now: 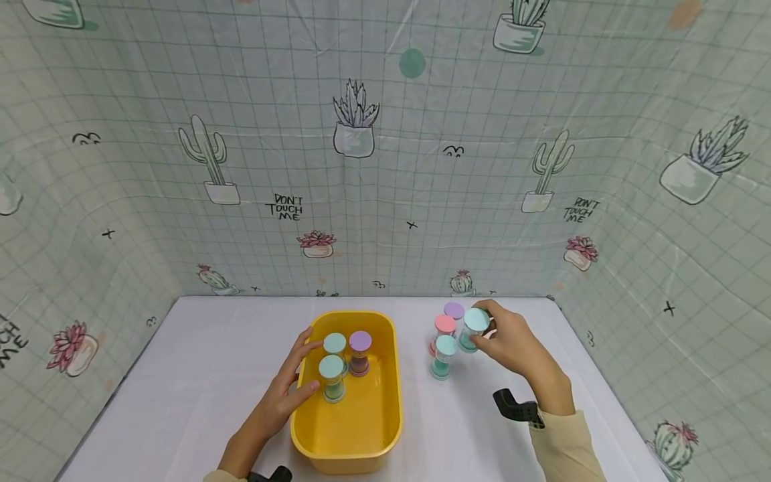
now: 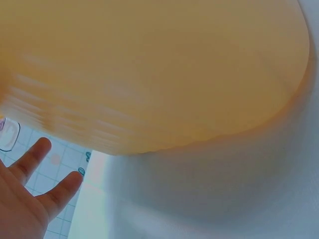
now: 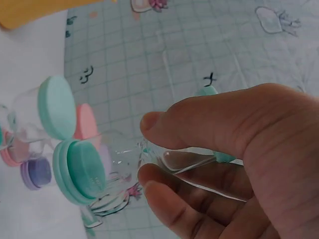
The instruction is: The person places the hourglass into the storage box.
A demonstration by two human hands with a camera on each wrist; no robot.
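My right hand (image 1: 512, 338) pinches a mint-capped sand timer (image 1: 476, 320) by its narrow glass waist, thumb on one side and fingers on the other. Close beside it on the table stand another mint sand timer (image 1: 446, 346), a pink one (image 1: 445, 325) and a purple one (image 1: 454, 310), the last partly hidden. My left hand (image 1: 278, 398) lies over the left rim of a yellow bin (image 1: 370, 428), its fingers spread and the thumb reaching inside. Inside the bin two mint sand timers (image 1: 330, 367) and a purple one (image 1: 360, 341) stand upright toward the back.
A white table (image 1: 199, 388) carries everything. Behind it and along both sides hangs a gridded cloth (image 1: 385, 221) printed with cacti. Each wrist wears a black strap (image 1: 519, 407).
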